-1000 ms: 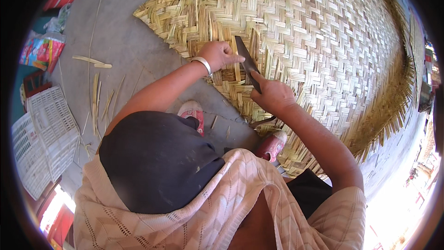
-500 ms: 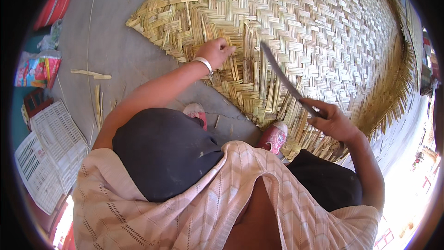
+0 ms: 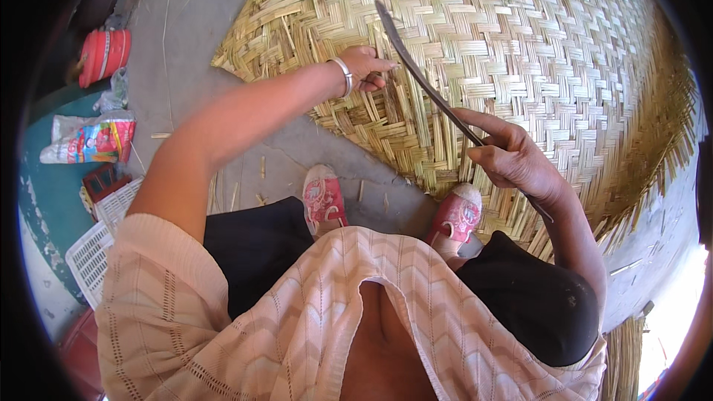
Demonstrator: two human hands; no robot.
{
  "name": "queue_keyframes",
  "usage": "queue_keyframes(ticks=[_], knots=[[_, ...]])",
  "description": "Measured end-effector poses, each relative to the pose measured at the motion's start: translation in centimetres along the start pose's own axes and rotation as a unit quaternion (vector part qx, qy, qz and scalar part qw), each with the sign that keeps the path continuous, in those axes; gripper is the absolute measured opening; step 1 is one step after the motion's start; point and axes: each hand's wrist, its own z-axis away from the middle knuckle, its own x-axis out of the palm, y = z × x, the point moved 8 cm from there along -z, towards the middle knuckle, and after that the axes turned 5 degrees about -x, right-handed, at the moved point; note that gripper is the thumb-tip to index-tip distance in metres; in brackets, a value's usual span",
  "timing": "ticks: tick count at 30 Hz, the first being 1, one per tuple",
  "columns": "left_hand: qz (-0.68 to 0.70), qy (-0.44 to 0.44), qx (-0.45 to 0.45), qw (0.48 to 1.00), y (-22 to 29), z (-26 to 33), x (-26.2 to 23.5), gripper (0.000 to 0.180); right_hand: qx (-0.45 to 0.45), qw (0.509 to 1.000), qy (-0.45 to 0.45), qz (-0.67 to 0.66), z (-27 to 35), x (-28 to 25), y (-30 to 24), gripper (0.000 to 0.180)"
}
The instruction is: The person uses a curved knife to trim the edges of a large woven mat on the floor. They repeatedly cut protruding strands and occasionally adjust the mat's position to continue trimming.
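A large woven mat (image 3: 535, 59) of pale straw-like strips spreads out in front of me, with loose strip ends along its near left edge. My left hand (image 3: 365, 70), with a pale bangle at the wrist, is over that edge. Its index finger points right while the other fingers curl in; whatever they may pinch is hidden. My right hand (image 3: 512, 154) grips a long, thin, curved metal blade (image 3: 416, 73) near its lower end. The blade slants up and left above the mat, its tip beyond my left fingers, and a thin tail shows below my right hand.
My pink shoes (image 3: 324, 197) stand on the grey floor (image 3: 186, 52) by the mat's near edge, among loose strip scraps. At the left are a red container (image 3: 104, 57), a colourful plastic bag (image 3: 104, 139) and a white plastic crate (image 3: 90, 260). A straw bundle (image 3: 624, 356) is at lower right.
The blade has swung up and left, toward my left hand. My left hand has shifted slightly up and right, its index finger now stretched out. The view has tilted and my knees have lowered.
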Motion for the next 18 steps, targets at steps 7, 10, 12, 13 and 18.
queue_keyframes(ticks=[7,10,12,13,18], knots=[[0.003,0.186,0.030,0.982,-2.9,3.8,-3.3,0.020,0.064,0.994,-0.076,0.047,-2.2,1.0,4.5,0.054],[0.072,0.172,0.068,0.980,-3.7,4.0,-3.2,0.017,0.053,0.993,-0.040,0.096,-3.6,0.5,5.6,0.053],[0.085,0.139,0.078,0.983,-3.8,3.7,-2.7,0.027,0.000,0.982,-0.027,0.188,-4.5,0.3,5.0,0.053],[0.084,0.144,0.081,0.983,-3.9,3.7,-2.8,0.027,-0.012,0.971,-0.029,0.235,-4.7,0.2,4.7,0.054],[0.128,0.123,0.061,0.982,-4.1,3.7,-2.3,0.031,0.003,0.913,-0.049,0.406,-5.3,-0.5,2.9,0.054]])
